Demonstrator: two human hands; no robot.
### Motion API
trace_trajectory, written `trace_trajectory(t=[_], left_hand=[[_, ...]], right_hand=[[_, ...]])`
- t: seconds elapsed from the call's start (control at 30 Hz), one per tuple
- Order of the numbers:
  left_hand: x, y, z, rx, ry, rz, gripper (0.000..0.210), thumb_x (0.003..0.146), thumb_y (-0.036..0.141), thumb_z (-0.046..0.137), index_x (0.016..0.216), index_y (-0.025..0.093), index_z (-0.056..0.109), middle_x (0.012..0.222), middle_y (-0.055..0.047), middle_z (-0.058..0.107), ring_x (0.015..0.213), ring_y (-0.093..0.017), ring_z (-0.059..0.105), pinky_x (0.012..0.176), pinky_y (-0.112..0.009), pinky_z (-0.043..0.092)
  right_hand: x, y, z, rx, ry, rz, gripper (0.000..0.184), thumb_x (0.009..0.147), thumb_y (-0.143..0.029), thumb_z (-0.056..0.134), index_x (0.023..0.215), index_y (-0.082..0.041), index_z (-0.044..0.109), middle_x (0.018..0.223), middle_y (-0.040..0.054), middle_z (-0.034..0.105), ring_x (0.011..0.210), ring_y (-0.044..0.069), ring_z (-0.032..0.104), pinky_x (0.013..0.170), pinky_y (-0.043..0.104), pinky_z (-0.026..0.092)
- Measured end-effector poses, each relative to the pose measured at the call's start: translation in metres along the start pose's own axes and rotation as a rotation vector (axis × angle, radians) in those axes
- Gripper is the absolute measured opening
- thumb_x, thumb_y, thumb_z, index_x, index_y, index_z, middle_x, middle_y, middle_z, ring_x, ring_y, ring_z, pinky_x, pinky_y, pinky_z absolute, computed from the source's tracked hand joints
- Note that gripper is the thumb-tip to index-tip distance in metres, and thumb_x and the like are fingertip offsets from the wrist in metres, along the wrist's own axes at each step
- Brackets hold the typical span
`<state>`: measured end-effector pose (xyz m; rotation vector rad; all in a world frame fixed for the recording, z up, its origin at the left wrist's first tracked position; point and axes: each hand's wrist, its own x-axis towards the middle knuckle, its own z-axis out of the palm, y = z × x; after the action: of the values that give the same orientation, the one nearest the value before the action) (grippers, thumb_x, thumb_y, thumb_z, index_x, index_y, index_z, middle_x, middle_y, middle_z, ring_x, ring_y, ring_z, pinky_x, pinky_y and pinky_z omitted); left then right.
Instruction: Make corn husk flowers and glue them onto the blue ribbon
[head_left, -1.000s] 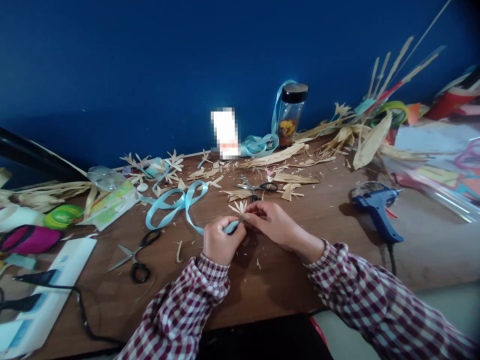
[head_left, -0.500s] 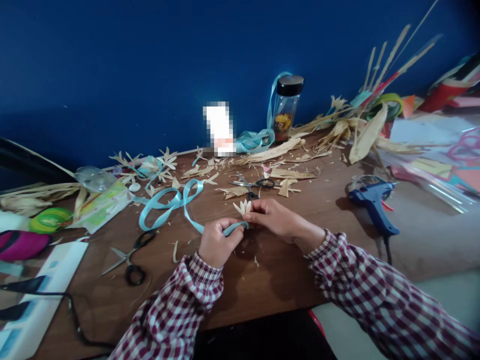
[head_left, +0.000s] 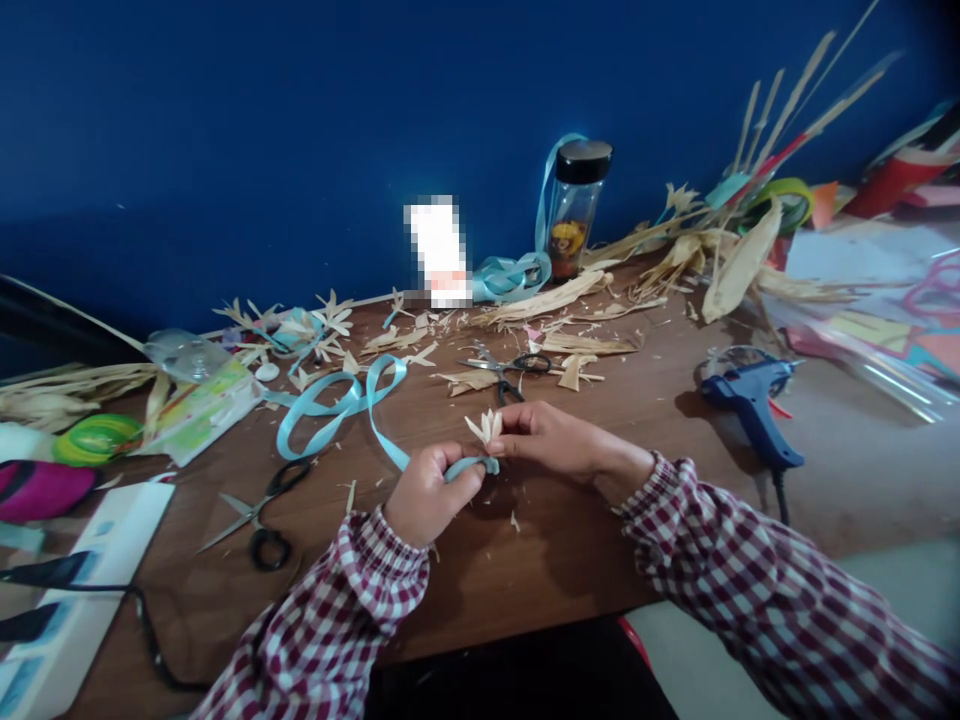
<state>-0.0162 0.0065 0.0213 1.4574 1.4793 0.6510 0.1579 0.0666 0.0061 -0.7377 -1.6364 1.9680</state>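
Between the fingertips of my right hand point(head_left: 551, 440) is a small pale flower point(head_left: 485, 430) with pointed petals that look like dried husk. My left hand point(head_left: 431, 492) pinches the end of a light blue ribbon point(head_left: 386, 447) between thumb and fingers, just below the flower's base. The ribbon's end lies close to the flower; whether it touches the stem is hidden by my fingers. From my left hand the ribbon runs back across the table in loose loops.
Scissors point(head_left: 259, 515) lie left of my hands, and a second pair point(head_left: 510, 367) lies beyond them. A blue glue gun point(head_left: 754, 405) rests at right. Husk strips point(head_left: 551, 300), a lidded bottle point(head_left: 577, 210) and a white power strip point(head_left: 105, 570) stand or lie around.
My left hand has shifted slightly left and down. More of the ribbon's end shows beyond its fingertips, and the flower sits slightly lower and tilted in my right hand.
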Motion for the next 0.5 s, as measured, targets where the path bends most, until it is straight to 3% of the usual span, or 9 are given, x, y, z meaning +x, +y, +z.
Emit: trace_trajectory(t=[0.2,0.5], left_hand=[[-0.014,-0.007,0.015,0.022,0.207,0.039,0.016,0.072,0.027,0.057,0.069,0.013,0.064,0.05,0.001,0.06,0.045,-0.009,0.049,0.044,-0.018,0.04],[-0.018,-0.008,0.018,0.128,0.275,0.058,0.016,0.068,0.026,0.059,0.072,0.013,0.067,0.056,-0.002,0.065,0.049,-0.013,0.057,0.049,-0.021,0.044]], right_hand=[[0.002,0.004,0.0,-0.088,-0.028,-0.039,0.019,0.079,-0.03,0.06,0.067,-0.015,0.056,0.065,-0.0033,0.054,0.06,0.01,0.048,0.061,0.022,0.039],[-0.001,0.001,0.008,-0.417,0.101,-0.093,0.02,0.08,-0.029,0.059,0.067,-0.015,0.055,0.061,-0.0041,0.052,0.058,0.009,0.045,0.053,0.02,0.033]])
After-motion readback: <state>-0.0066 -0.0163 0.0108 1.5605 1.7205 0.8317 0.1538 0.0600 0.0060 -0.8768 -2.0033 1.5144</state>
